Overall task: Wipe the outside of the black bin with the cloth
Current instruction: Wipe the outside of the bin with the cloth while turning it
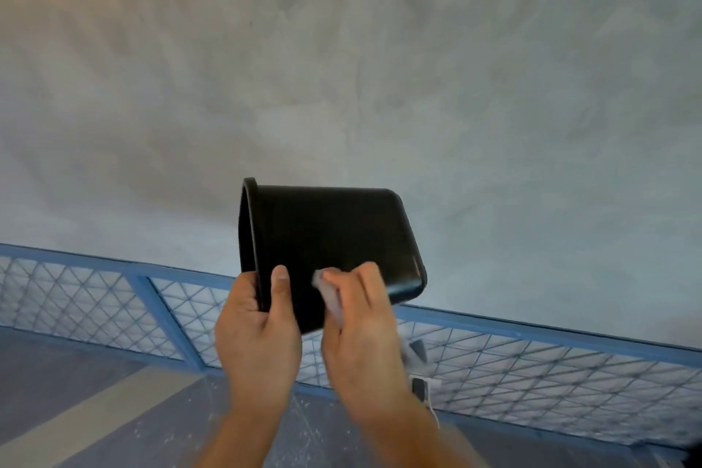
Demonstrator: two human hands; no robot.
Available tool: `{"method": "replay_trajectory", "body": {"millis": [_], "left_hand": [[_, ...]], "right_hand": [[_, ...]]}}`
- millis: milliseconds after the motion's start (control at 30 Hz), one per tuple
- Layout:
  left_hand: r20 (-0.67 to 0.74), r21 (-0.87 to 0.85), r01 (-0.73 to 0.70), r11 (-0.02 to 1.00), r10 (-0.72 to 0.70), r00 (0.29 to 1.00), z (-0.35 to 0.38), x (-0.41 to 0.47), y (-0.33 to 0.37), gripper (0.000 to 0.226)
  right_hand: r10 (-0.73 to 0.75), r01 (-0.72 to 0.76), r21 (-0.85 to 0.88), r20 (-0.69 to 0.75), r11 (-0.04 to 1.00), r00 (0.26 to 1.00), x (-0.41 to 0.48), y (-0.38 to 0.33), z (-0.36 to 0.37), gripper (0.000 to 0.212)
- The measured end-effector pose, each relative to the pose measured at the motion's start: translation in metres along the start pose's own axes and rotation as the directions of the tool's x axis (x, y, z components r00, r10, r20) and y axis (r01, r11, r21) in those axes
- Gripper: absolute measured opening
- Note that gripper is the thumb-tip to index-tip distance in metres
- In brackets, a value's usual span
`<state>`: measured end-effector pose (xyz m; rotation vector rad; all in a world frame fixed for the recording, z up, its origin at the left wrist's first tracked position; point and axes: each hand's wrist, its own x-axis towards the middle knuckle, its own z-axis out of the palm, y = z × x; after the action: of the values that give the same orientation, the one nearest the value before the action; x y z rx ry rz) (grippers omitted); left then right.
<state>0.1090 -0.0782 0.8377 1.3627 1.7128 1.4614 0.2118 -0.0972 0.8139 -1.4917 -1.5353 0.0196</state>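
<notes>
Two hands: both on the black bin [326, 239], held up in the air before a grey wall [380, 68]
Bin: glossy black plastic, rounded corners, lying on its side — rim to the left, base to the right
Left hand [256, 334]: fingers clamped on the rim, thumb on the outer wall
Right hand [361, 327]: fingers pressed together over a pale cloth [328, 296] — held flat against the bin's outside, blurred
Behind: blue mesh railing [532, 361]
</notes>
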Motion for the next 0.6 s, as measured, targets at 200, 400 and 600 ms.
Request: {"method": "replay_trajectory", "body": {"millis": [200,400,600], "left_hand": [[-0.006,-0.021,0.027,0.999,-0.027,1.000,-0.010,-0.004,-0.001,0.026],[-0.066,0.105,-0.146,0.984,0.153,0.986,-0.004,-0.017,-0.002,0.033],[-0.041,0.109,-0.211,0.971,0.216,0.976,-0.009,-0.023,-0.005,0.016]], "right_hand": [[0.236,-0.238,-0.027,-0.047,0.971,0.971,0.023,0.050,-0.033,0.019],[0.053,-0.053,0.128,0.001,0.990,0.999,0.006,-0.020,-0.003,0.024],[0.467,-0.439,0.217,-0.097,0.872,0.879,0.048,0.024,-0.029,0.015]]}}
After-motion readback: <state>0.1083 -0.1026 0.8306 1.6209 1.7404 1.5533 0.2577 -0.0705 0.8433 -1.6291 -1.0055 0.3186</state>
